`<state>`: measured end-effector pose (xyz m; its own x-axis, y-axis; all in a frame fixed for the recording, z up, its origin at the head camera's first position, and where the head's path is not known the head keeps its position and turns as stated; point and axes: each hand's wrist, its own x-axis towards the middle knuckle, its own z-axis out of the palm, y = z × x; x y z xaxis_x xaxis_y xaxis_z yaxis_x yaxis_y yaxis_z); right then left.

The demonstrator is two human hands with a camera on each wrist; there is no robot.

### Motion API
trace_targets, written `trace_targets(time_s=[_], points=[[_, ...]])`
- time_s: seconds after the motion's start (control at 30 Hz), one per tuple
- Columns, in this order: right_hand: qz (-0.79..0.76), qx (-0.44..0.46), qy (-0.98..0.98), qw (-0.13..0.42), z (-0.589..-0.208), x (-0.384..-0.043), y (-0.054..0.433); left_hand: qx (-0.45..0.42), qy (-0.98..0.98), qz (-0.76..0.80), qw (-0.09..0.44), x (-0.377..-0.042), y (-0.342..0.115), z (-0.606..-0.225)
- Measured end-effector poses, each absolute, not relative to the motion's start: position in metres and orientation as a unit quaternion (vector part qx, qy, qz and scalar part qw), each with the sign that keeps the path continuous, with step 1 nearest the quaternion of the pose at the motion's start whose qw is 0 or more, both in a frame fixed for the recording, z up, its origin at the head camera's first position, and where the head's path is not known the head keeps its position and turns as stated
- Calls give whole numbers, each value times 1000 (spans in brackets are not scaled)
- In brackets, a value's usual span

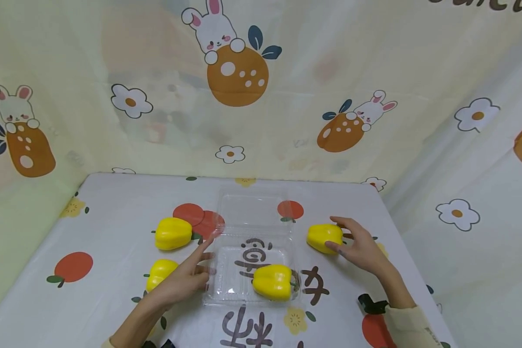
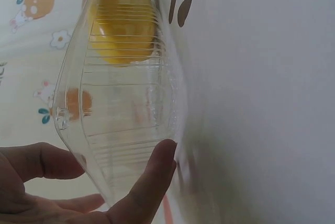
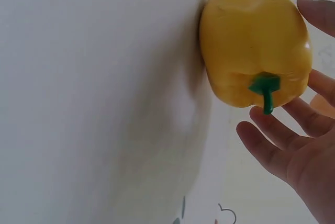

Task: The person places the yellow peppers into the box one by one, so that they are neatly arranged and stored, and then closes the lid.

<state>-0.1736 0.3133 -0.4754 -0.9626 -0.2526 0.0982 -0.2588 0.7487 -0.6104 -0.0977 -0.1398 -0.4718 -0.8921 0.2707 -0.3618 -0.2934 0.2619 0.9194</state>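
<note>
A clear plastic clamshell box (image 1: 226,285) lies with its lid (image 1: 252,208) folded back. Inside its tray, on the right, is a yellow toy bell pepper (image 1: 272,282) with a green stem. My left hand (image 1: 189,275) is at the box's left side, fingers extended against the wall; the left wrist view shows the thumb (image 2: 157,174) low on it. To the right of the box, another yellow bell pepper (image 1: 324,238) rests on the table. My right hand (image 1: 361,246) is spread around that pepper, thumb and fingers on opposite sides, and its fingers look loose in the right wrist view.
Two more yellow bell peppers stand left of the box, one at the back (image 1: 173,234) and one nearer (image 1: 161,274), partly behind my left forearm. A printed white cloth (image 1: 113,309) covers the table. Behind it hangs a patterned curtain (image 1: 287,130).
</note>
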Motion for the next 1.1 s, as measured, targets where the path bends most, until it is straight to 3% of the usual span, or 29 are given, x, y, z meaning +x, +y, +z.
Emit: trace_targets(time_s=[1.1], points=[[384, 115, -915, -39, -493, -176, 323, -13, 769, 599, 223, -98, -138, -470]])
